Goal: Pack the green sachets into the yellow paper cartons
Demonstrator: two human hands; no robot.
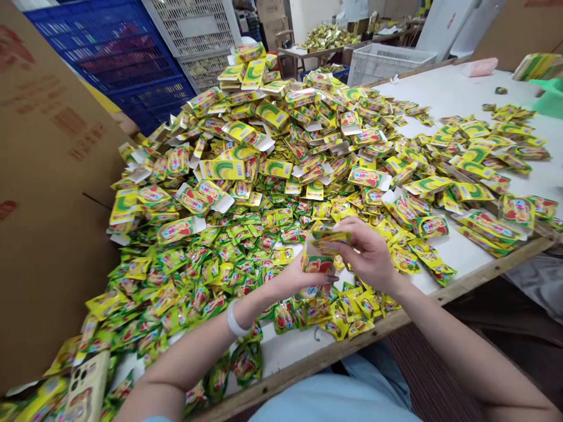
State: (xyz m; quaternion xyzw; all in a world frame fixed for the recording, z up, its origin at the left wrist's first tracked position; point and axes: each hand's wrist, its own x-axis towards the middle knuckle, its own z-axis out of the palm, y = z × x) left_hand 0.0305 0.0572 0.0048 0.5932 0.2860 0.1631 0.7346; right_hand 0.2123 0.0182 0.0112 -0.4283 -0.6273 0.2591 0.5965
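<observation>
My left hand (299, 276) is wrapped round a small printed carton (317, 262), held upright with its top end facing up. At that top end, my right hand (367, 253) pinches a small yellow-green sachet (331, 237); whether part of it sits inside the carton I cannot tell. Below and around both hands lie loose green sachets (229, 252) and yellow sachets (336, 322). Beyond them rises a heap of yellow cartons (272, 114), several with white end flaps standing out.
A large brown cardboard box (48, 193) stands at the left, with a phone (85, 387) near its foot. Blue crates (118, 53) and a white crate (389, 61) are behind. A wooden edge (396, 322) borders the white table (453, 258). More cartons (492, 228) lie at the right.
</observation>
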